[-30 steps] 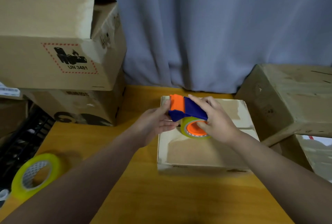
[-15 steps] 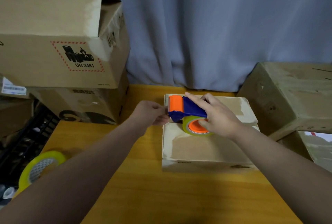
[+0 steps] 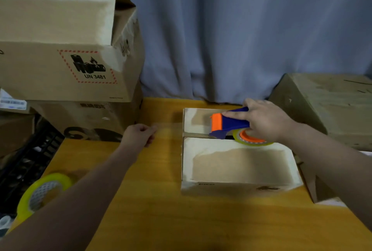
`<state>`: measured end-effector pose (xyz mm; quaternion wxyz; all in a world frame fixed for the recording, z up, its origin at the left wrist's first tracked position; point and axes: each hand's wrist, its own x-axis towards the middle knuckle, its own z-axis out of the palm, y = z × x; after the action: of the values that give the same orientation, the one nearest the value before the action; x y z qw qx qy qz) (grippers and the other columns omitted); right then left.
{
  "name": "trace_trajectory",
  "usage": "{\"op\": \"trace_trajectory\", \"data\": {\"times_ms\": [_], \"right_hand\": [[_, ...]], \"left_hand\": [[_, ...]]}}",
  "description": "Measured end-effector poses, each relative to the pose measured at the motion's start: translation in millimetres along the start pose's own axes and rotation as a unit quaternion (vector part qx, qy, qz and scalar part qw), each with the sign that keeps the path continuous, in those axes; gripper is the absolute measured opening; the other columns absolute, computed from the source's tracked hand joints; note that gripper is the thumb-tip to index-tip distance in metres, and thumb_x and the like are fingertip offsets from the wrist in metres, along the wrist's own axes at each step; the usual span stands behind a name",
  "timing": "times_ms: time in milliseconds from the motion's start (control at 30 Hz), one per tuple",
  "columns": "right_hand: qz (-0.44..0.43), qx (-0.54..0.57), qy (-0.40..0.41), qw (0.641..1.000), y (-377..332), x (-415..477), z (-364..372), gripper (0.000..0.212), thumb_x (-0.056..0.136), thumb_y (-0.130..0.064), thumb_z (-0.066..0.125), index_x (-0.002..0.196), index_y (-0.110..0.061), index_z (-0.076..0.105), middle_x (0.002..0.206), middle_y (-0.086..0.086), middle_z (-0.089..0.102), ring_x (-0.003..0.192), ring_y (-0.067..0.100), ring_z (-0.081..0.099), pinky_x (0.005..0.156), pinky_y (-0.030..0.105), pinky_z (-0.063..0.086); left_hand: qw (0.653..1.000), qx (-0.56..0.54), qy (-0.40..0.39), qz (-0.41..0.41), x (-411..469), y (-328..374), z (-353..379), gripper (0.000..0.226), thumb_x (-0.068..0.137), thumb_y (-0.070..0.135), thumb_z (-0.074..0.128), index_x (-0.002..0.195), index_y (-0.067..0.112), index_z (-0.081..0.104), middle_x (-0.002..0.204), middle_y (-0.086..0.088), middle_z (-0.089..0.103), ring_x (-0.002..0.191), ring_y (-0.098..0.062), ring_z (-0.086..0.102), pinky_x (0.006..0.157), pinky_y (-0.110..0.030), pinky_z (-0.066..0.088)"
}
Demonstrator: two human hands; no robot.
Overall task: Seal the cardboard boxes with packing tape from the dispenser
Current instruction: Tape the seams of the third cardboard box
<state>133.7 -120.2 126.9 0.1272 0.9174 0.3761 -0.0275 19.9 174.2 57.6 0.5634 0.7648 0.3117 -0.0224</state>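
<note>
Left hand (image 3: pixel 138 134) pinches the tape end (image 3: pixel 159 127), now pulled out past the box (image 3: pixel 237 162). Right hand (image 3: pixel 263 121) grips the dispenser (image 3: pixel 229 124). Seam looks ready for sealing.

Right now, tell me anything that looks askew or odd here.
The small box gapes at its top seam, with a dark gap beside the tape dispenser. The UN 3481 box has a flap standing open.

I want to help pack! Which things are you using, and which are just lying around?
In use: tape dispenser in the right hand, tape strip pinched by the left hand, small box.
Lying about: spare tape roll, stacked boxes, black crate.
</note>
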Motion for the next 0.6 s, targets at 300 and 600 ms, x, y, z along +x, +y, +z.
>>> {"op": "trace_trajectory", "data": {"times_ms": [300,600], "right_hand": [[0.008,0.001,-0.010,1.000,-0.7,-1.8,27.9,0.065,0.098,-0.038,0.046,0.148,-0.049,0.007,0.120,0.003,0.038,0.115,0.020,0.040,0.092,0.031,0.035],[0.004,-0.001,-0.006,1.000,-2.7,-3.8,30.3,0.065,0.098,-0.038,0.046,0.149,-0.048,0.007,0.124,0.004,0.038,0.116,0.021,0.039,0.090,0.031,0.032]], "left_hand": [[0.990,0.103,0.099,0.021,14.6,-18.5,43.1,0.042,0.083,0.049,0.066,0.085,0.010,0.050,0.069,0.003,0.044,0.062,-0.011,0.042,0.049,-0.025,0.031],[0.985,0.131,0.111,-0.009,22.3,-37.7,60.4,0.049,0.083,0.049,0.067,0.072,0.010,0.039,0.059,0.001,0.032,0.050,-0.013,0.032,0.045,-0.026,0.023]]}}
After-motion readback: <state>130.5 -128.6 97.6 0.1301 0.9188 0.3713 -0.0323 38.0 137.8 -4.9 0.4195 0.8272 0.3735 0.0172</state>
